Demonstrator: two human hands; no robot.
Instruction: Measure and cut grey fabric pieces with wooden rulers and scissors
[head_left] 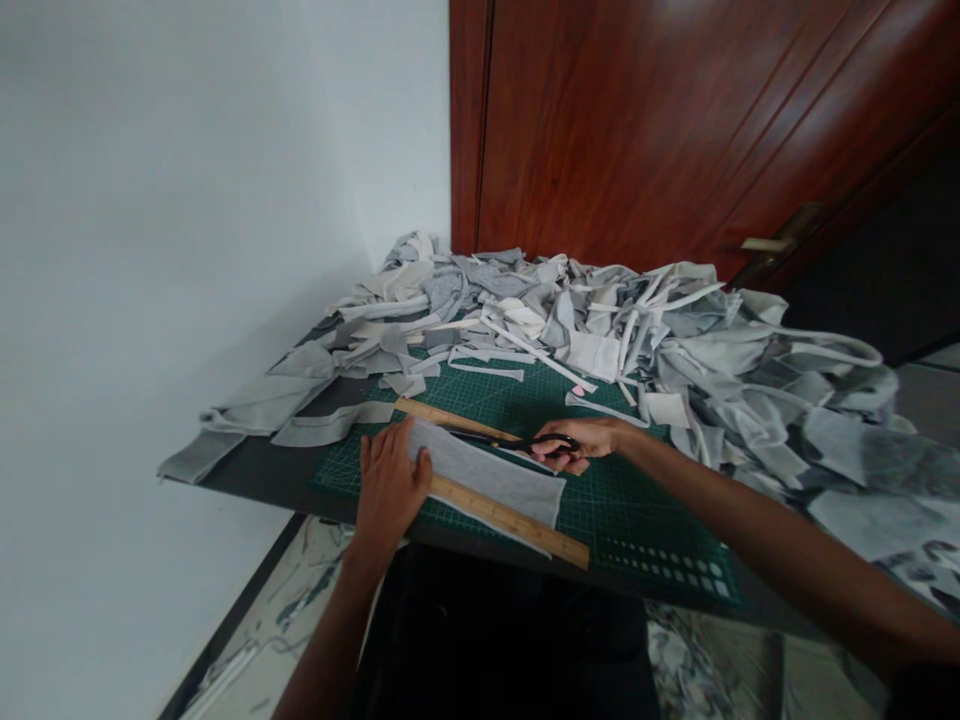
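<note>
A piece of grey fabric (pixel 499 472) lies on the green cutting mat (pixel 637 510). My left hand (pixel 394 482) is spread flat over its left end, fingers stretched out, pressing on the fabric and the end of a wooden ruler (pixel 517 522) along the near side. Black-handled scissors (pixel 517 443) are in my right hand (pixel 581 443), which is closed round the handles. Their blades point left along the far edge of the fabric; whether they are parted I cannot tell. A second wooden ruler (pixel 420 408) lies just beyond the blades, partly hidden by them and my right hand.
Heaped grey and white fabric scraps (pixel 525 300) cover the back and right of the dark table (pixel 255 468). Loose strips (pixel 330 425) lie at the left. A white wall (pixel 187 250) stands left, a wooden door (pixel 637 130) behind. More scraps (pixel 682 660) litter the floor.
</note>
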